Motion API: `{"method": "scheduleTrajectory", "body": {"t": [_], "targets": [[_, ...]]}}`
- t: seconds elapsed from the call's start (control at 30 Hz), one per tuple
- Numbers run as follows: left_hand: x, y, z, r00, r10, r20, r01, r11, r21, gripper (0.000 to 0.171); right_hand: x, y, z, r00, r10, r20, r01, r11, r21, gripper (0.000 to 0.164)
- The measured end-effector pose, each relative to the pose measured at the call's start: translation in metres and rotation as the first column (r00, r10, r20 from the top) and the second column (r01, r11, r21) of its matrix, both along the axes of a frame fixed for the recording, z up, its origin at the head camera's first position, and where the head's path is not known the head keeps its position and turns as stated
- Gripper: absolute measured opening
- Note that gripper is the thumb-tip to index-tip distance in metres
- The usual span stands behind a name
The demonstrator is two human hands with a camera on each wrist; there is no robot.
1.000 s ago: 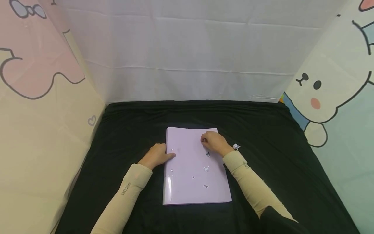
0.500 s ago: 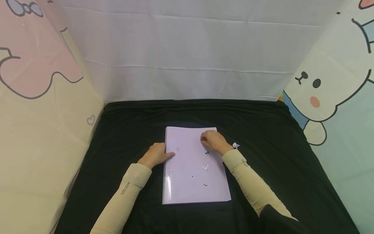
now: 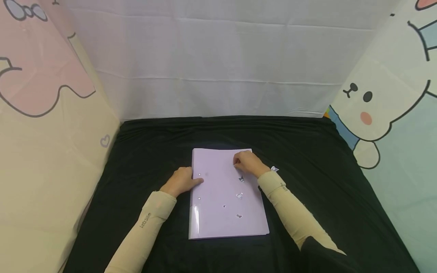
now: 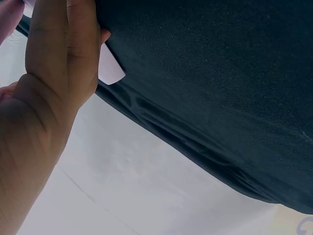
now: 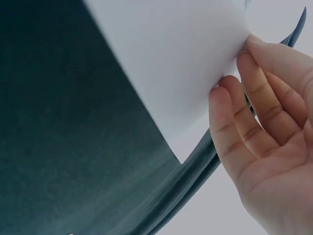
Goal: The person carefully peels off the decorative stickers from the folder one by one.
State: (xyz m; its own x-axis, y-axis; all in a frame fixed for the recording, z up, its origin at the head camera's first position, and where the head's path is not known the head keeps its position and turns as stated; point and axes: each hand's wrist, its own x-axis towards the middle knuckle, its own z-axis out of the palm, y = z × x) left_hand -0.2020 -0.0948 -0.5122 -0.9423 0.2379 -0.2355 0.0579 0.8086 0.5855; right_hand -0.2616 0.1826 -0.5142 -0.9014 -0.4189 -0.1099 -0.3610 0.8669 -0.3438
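A lilac file folder [image 3: 213, 223] lies flat on black cloth, several small stickers on its cover. Along its left edge rests my left hand [image 3: 180, 181], thumb over the cover and fingers down the side, holding it. In the left wrist view a folder corner [image 4: 110, 71] shows past the fingers. Near the folder's top right, my right hand [image 3: 250, 163] has its fingertips on the cover [image 5: 166, 63], thumb and index tip close together; I cannot tell whether a sticker is between them. Below this hand are a dark butterfly-like sticker [image 3: 241, 179] and a pale sticker [image 3: 239, 196].
A loose silvery sticker [image 3: 274, 168] lies on the cloth by my right wrist. Lower on the cover sit a tiny sticker [image 3: 224, 206] and a bow-shaped one [image 3: 239, 216]. A white backdrop [image 3: 218, 76] rises behind the table's black cloth [image 3: 157, 144]; cartoon-printed sheets stand left and right.
Both hands keep their places on the folder. The whole view has shifted slightly, and my right wrist overlaps the loose silvery sticker a little more.
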Motion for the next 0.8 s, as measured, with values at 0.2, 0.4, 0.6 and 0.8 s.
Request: {"method": "scheduleTrajectory", "body": {"t": [0.2,0.4,0.6,0.8], "targets": [[-0.0018,-0.0002,-0.0018,1.0,-0.004,0.013,0.004,1.0,0.001,0.044,-0.0026,-0.0004,0.002,0.999,0.037,0.026,-0.037,0.999,0.001,0.006],[-0.0031,-0.0014,-0.0015,1.0,0.002,0.024,-0.002,1.0,0.008,0.044,-0.0003,-0.0025,0.0022,1.0,0.029,0.002,-0.029,1.0,0.003,0.004],[-0.002,-0.0023,-0.0018,1.0,-0.002,0.026,0.003,1.0,-0.005,0.044,0.0015,-0.0043,0.0006,0.999,-0.028,0.042,0.03,0.998,-0.057,0.004],[-0.0028,-0.0027,-0.0034,1.0,-0.008,0.018,0.008,1.0,0.004,0.043,0.0033,-0.0034,-0.0024,0.991,-0.099,0.085,0.113,0.977,-0.182,0.005]]}}
